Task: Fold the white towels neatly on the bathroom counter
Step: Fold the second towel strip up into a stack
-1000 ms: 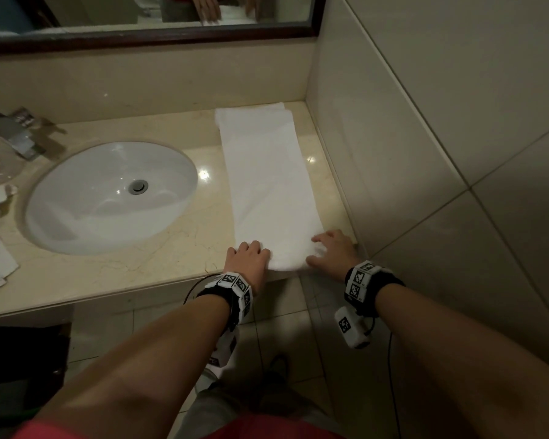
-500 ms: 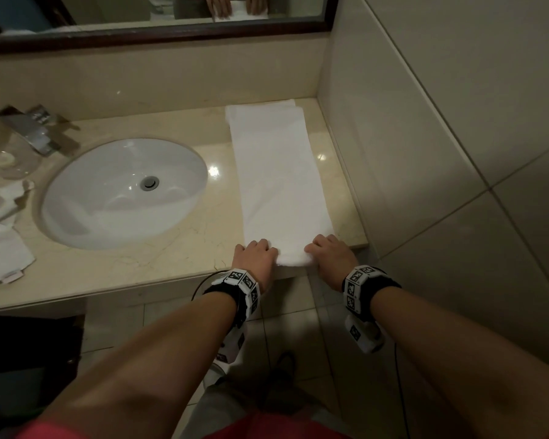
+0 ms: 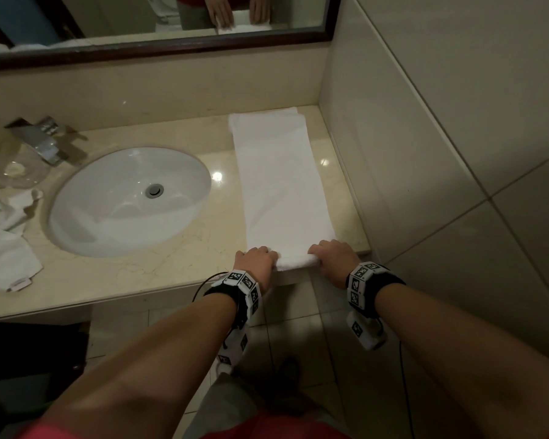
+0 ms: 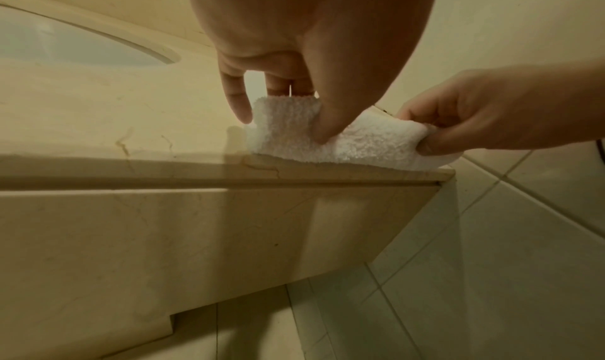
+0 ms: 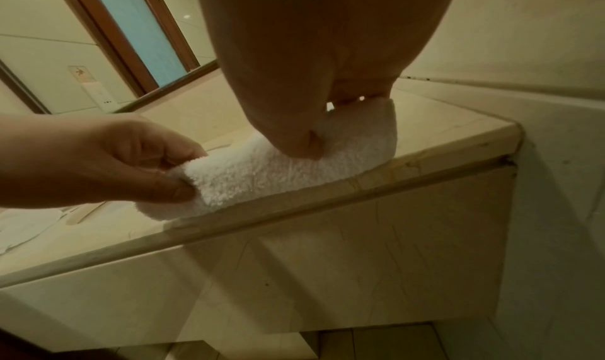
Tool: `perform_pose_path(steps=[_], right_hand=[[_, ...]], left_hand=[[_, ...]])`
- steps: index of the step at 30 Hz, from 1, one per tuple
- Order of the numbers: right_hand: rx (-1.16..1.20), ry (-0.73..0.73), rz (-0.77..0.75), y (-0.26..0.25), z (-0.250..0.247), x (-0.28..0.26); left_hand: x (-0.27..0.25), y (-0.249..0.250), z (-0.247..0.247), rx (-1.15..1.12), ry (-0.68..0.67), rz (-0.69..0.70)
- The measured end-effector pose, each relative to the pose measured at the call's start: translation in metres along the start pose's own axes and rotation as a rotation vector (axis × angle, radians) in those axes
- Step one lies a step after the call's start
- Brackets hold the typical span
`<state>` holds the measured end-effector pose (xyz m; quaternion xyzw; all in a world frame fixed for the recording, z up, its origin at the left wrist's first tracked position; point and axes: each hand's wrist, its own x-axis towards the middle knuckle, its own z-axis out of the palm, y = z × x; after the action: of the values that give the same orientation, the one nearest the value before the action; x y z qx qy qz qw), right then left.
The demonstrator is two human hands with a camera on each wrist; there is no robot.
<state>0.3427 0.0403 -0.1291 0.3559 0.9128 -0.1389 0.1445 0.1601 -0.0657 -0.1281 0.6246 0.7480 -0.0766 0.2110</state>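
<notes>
Head view shows the white towel (image 3: pixel 282 185) lying as a long strip on the table (image 3: pixel 159 274) beside the sink (image 3: pixel 127 201), left hand (image 3: pixel 256 259) and right hand (image 3: pixel 333 256) each pinching its near end, likely ready to carry it evenly toward the far end.

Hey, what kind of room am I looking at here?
A bathroom, most likely a hotel one: an oval sink set in a marble-look counter, a framed mirror above, tiled walls, and white towels.
</notes>
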Motion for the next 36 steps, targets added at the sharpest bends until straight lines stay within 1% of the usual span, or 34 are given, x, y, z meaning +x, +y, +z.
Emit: perform_pose_path(steps=[7, 9, 14, 17, 21, 26, 30, 36], right_hand=[[0.023, -0.081, 0.025, 0.000, -0.014, 0.012], [0.035, -0.096, 0.032, 0.000, -0.018, 0.016], [0.029, -0.180, 0.073, -0.004, -0.029, 0.025], [0.029, -0.216, 0.125, -0.009, -0.035, 0.031], [0.065, -0.267, 0.195, -0.011, -0.035, 0.039], [0.068, -0.247, 0.215, -0.011, -0.031, 0.046], [0.040, -0.222, 0.199, -0.007, -0.031, 0.049], [-0.048, -0.128, 0.156, 0.000, -0.026, 0.047]], left_hand=[[0.007, -0.008, -0.010, -0.117, -0.014, -0.049], [0.010, -0.013, -0.014, -0.138, -0.026, -0.046], [0.020, -0.023, -0.026, -0.256, -0.111, -0.018], [0.026, -0.031, -0.028, -0.311, -0.130, 0.000], [0.036, -0.037, -0.030, -0.323, -0.178, 0.026], [0.036, -0.039, -0.030, -0.366, -0.136, -0.022], [0.036, -0.037, -0.031, -0.410, -0.106, -0.054], [0.040, -0.031, -0.028, -0.460, -0.138, -0.104]])
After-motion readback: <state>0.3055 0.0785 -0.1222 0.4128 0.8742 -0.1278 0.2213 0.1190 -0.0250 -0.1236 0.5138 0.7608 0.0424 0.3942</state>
